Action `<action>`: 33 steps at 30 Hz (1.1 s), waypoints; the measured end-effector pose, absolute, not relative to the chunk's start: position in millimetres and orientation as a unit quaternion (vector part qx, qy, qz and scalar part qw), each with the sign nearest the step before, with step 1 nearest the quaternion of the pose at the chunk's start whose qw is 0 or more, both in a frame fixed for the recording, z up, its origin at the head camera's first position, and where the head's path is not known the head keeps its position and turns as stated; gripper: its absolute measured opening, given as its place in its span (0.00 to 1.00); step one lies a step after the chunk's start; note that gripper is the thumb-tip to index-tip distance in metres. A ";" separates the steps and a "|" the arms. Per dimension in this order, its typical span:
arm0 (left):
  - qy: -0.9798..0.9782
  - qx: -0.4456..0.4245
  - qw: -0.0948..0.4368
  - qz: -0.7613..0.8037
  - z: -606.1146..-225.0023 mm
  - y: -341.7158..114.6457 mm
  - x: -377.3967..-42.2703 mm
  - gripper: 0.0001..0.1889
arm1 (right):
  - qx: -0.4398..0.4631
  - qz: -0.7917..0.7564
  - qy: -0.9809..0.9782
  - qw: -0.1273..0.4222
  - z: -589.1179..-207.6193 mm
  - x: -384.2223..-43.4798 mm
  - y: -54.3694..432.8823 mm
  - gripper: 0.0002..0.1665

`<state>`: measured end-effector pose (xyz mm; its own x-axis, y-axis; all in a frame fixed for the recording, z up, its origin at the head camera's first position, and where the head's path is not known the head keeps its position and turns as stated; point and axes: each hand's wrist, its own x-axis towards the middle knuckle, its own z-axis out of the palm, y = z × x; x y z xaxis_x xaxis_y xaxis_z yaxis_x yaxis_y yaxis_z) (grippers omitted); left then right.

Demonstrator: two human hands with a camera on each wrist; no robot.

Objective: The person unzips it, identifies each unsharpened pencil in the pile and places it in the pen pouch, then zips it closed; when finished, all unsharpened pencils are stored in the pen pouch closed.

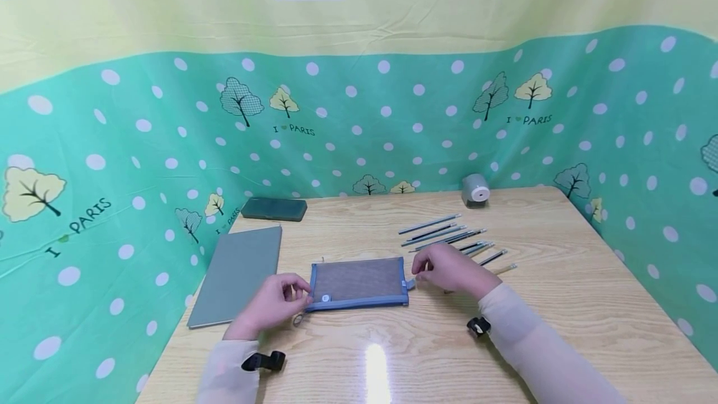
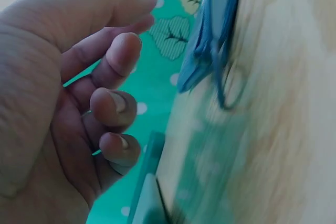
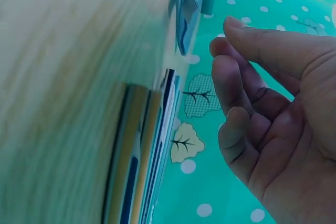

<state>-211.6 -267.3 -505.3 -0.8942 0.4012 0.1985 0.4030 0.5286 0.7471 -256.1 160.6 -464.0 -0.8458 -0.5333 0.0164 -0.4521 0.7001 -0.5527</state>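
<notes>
A flat mesh zip pouch (image 1: pixel 359 279) with blue edging lies on the table between both hands. My left hand (image 1: pixel 280 298) hovers by its lower left corner, where a ring (image 2: pixel 231 90) hangs from the pouch. In the left wrist view the fingers are loosely bent with nothing between them, apart from the pouch. By the other end of the pouch, close to its small fabric tab (image 1: pixel 411 283), is my right hand (image 1: pixel 443 267). Its fingers, seen in the right wrist view, also bend loosely and hold nothing. Several pencils (image 1: pixel 432 224) lie beyond and beside the right hand, partly hidden by it.
A grey notebook (image 1: pixel 238 273) lies to the left, with a dark green case (image 1: pixel 275 209) behind it. At the back right stands a small grey and white pencil sharpener (image 1: pixel 475 191). A green dotted cloth (image 1: pixel 364 123) hangs around the wooden table (image 1: pixel 336 354).
</notes>
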 end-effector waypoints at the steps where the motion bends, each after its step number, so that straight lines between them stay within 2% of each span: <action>1: -0.874 -0.234 0.008 -0.425 -505.6 -264.6 -211.6 0.06 | -0.264 -0.281 0.920 0.072 -462.9 -256.5 161.7 0.06; 10: -0.888 -0.258 0.030 -0.380 -503.1 -246.5 -210.2 0.09 | -0.223 -0.314 0.920 0.073 -456.1 -262.1 175.3 0.04; 19: -0.896 -0.256 -0.006 -0.364 -501.3 -238.0 -207.7 0.12 | -0.210 -0.325 0.922 0.023 -450.0 -269.4 192.1 0.05; 28: -0.905 -0.259 0.001 -0.338 -506.2 -238.0 -208.4 0.17 | -0.194 -0.329 0.924 0.001 -445.2 -274.3 207.8 0.03; 33: -0.911 -0.268 -0.004 -0.314 -508.9 -239.3 -209.1 0.16 | -0.181 -0.334 0.925 -0.005 -443.3 -275.4 214.7 0.04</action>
<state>-209.1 -239.3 -508.9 -0.8560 0.4911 0.1615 0.4861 0.6582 0.5748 -275.4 214.7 -443.3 -0.9344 -0.3316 0.1301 -0.3383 0.7120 -0.6153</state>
